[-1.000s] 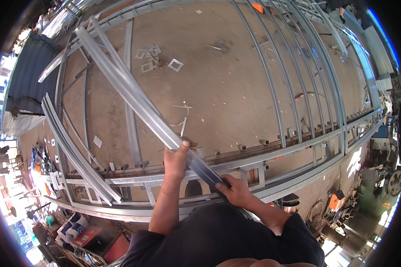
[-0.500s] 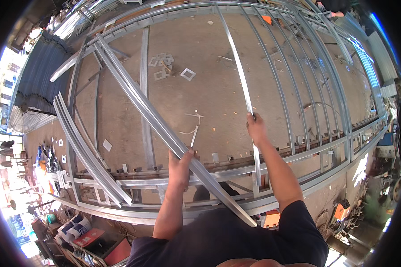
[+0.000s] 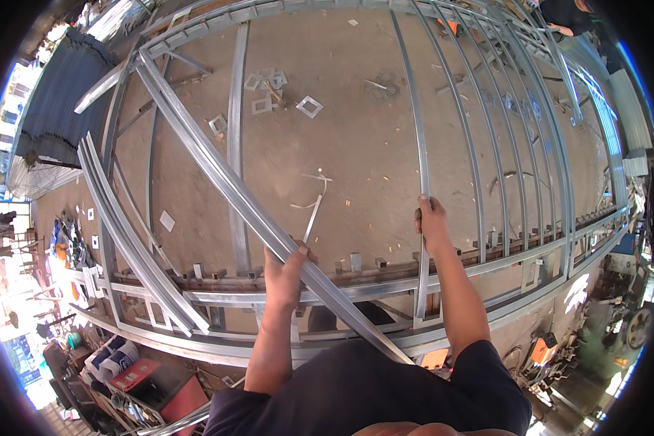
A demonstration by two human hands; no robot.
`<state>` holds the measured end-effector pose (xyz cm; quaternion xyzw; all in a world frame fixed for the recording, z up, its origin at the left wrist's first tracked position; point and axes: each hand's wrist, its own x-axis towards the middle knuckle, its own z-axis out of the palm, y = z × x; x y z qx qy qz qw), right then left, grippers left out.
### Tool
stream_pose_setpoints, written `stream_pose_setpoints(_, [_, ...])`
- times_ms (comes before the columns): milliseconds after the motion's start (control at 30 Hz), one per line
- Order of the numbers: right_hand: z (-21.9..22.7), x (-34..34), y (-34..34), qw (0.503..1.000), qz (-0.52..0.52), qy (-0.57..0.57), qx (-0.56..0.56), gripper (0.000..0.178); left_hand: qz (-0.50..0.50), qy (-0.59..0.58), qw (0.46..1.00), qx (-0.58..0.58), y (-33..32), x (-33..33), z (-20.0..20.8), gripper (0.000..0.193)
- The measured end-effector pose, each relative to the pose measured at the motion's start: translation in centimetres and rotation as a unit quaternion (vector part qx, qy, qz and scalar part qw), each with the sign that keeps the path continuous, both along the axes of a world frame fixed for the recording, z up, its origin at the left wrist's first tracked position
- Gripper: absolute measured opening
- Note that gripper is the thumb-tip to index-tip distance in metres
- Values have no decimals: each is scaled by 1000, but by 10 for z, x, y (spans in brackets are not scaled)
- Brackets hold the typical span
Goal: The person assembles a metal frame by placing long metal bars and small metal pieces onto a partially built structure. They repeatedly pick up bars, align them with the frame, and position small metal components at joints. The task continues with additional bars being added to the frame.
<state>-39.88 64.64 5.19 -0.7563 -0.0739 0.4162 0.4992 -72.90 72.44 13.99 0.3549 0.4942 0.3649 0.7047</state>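
A bundle of long silvery metal profiles [image 3: 218,171] slants from the far left down towards my body. Around its middle closes my left hand [image 3: 285,272], the thumb on top. My right hand [image 3: 432,218] grips a single slim metal bar [image 3: 413,102], which runs lengthwise from the far rail to the near rail of a large metal frame [image 3: 487,269]. The bar's near end overlaps the near rail. Both hands are above the frame, apart from each other.
More slim bars [image 3: 512,145] lie across the frame at the right. Another bundle of profiles [image 3: 134,232] leans at the left. Square plates [image 3: 310,107] and scraps lie on the brown floor. A red toolbox-like case [image 3: 134,374] stands lower left. Another person [image 3: 563,29] is at the far right.
The slim bar in my right hand has shifted right, with its far end now nearer the other bars. My left hand and its bundle have moved slightly left.
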Motion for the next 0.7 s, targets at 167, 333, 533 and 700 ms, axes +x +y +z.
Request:
stream_pose_setpoints(167, [-8,21,33,998,23,-51,16,32,-15,2,1000,-10,-3,14,-8,32])
stream_pose_setpoints(333, [-38,47,73,999,15,-37,14,33,-17,10,1000,-23,-9,19,-9,32])
stream_pose_setpoints(533, [-98,77,68,967,119,-202,-103,44,-15,9,999,-37,0,17,-2,35])
stream_pose_setpoints(700, [-103,70,77,887,171,-367,-220,51,-7,10,1000,4,8,9,-6,35])
